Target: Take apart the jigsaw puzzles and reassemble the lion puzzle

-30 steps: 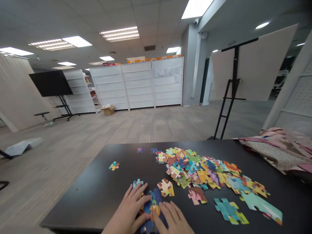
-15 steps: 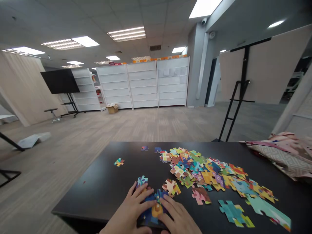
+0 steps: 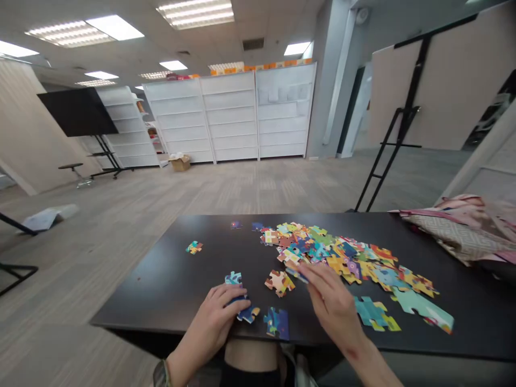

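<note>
On the front part of the black table (image 3: 161, 279), my left hand (image 3: 215, 312) rests with its fingers laid over a few dark blue puzzle pieces (image 3: 248, 314). A light blue piece (image 3: 233, 278) pokes out beyond its fingers. My right hand (image 3: 328, 295) pinches a puzzle piece (image 3: 297, 273) seen nearly edge-on, beside the large pile of puzzle pieces (image 3: 318, 250). Between the hands lies a blue and teal piece (image 3: 277, 323) at the table edge. Farther in is a cream and brown piece (image 3: 279, 282).
Single pieces lie apart: a teal and orange one (image 3: 194, 247) and two dark blue ones (image 3: 257, 227) near the far edge. Teal pieces (image 3: 377, 313) sit front right. A patterned cloth bag (image 3: 447, 228) is on the right. Beyond stand an easel (image 3: 397, 129) and white shelves (image 3: 229, 115).
My hands have separated. The right one left the blue pieces and moved right and away, now with a piece in it; the left stays near the blue pieces. The camera view tilted down.
</note>
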{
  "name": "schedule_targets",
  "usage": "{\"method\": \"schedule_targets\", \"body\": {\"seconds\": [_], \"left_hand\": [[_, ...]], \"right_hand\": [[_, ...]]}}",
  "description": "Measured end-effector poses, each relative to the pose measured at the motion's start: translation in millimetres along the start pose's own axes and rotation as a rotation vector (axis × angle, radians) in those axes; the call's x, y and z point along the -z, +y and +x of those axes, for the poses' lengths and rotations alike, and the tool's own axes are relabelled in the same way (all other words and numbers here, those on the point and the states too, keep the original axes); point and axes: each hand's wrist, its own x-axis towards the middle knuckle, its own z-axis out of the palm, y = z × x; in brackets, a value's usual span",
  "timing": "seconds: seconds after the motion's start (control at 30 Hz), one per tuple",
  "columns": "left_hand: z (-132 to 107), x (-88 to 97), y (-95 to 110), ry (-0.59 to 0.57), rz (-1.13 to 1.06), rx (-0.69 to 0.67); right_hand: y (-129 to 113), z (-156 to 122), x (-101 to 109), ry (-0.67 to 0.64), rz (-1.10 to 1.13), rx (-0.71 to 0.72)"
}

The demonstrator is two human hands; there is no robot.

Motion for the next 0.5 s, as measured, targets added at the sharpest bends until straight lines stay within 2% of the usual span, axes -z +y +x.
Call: {"method": "schedule_targets", "body": {"seconds": [0.07, 0.1, 0.17, 0.27, 0.33, 0.4, 0.43, 0.5], "left_hand": [[8, -6.6, 4, 0.124, -0.011, 0.040], [14, -9.5, 9, 0.150, -0.008, 0.057], [25, -14.7, 21, 0.090, 0.007, 0.073], [41, -20.5, 39, -0.121, -0.002, 0.040], [45, -21.8, 44, -0.160, -0.065, 0.008], [42, -20.0, 43, -0.037, -0.179, 0.017], [36, -18.0, 41, 0.087, -0.246, 0.045], [18, -13.9, 32, 0.440, -0.352, 0.137]], "right_hand": [[22, 15, -2, -0.037, -0.153, -0.054], [29, 19, -3, -0.078, -0.208, -0.072], [31, 18, -2, -0.145, -0.258, -0.082], [2, -2, 4, -0.261, -0.164, -0.018], [-26, -17, 7, -0.422, -0.057, 0.046], [-48, -25, 4, -0.573, 0.000, 0.097], [-55, -26, 0, -0.624, 0.004, 0.117], [-60, -24, -13, -0.688, -0.012, 0.161]]}}
